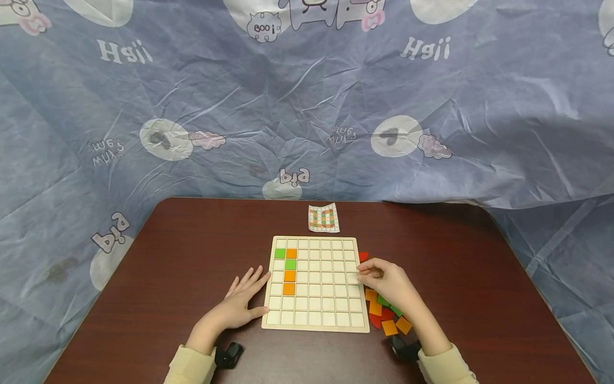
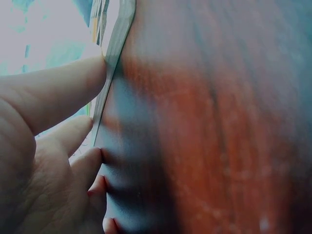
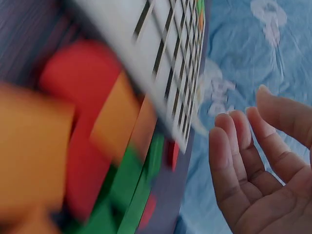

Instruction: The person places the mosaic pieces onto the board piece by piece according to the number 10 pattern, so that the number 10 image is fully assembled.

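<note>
A cream wooden grid board (image 1: 321, 304) lies on the table. Toward its left side sit a green square tile (image 1: 280, 253), an orange square tile (image 1: 291, 253) and several more squares in the column below the orange one. My left hand (image 1: 240, 304) is spread at the board's left edge, with its thumb (image 2: 78, 87) touching the rim. At the right edge hovers my right hand (image 1: 390, 282), its fingers (image 3: 222, 151) loosely bent and nothing between them. Beneath and beside that hand spreads a pile of orange (image 1: 376, 308), green (image 1: 384, 300) and red (image 1: 375, 320) pieces.
Behind the board lies a small paper card (image 1: 324, 220) printed with a coloured grid pattern. The dark wooden table (image 1: 216, 229) ends at a hanging blue printed cloth (image 1: 307, 106). A black wrist camera (image 1: 229, 356) is on the left wrist.
</note>
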Tool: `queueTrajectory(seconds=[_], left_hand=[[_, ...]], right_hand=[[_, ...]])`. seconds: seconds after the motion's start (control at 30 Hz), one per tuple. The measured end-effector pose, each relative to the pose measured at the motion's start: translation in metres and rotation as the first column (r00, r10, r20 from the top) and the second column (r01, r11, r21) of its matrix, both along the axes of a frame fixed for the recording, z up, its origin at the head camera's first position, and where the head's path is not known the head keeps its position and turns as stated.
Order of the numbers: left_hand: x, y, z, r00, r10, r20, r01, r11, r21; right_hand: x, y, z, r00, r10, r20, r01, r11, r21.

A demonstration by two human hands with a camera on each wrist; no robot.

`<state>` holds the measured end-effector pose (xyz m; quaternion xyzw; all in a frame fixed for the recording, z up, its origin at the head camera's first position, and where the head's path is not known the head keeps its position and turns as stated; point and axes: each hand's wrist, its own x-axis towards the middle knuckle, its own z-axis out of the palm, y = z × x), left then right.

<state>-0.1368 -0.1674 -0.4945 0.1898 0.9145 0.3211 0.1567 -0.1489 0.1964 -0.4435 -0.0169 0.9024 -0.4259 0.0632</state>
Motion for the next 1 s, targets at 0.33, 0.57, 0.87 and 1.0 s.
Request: queueTrajectory(seconds=[0.33,0.57,0.87,1.0], left_hand=[[0.000,-0.002,-0.001,1.000,0.001,0.007,-0.001,1.000,0.004],[-0.001,-0.001,-0.001,1.000,-0.006,0.002,0.006,1.000,-0.007],[-0.001,0.001,0.000,1.000,-0.005,-0.002,0.005,1.000,-0.010],[-0.001,0.001,0.000,1.000,-0.001,-0.004,0.001,1.000,-0.014]], right_hand=[[0.012,0.060,-0.010,1.000,-0.019,0.016,0.017,0.995,0.095],[0.021,0.087,-0.020,0.998,-0.051,0.048,0.040,0.978,0.204],[0.021,0.103,-0.023,0.990,-0.089,0.108,0.056,0.959,0.277],[0.020,0.100,-0.022,0.986,-0.098,0.138,0.059,0.963,0.263]])
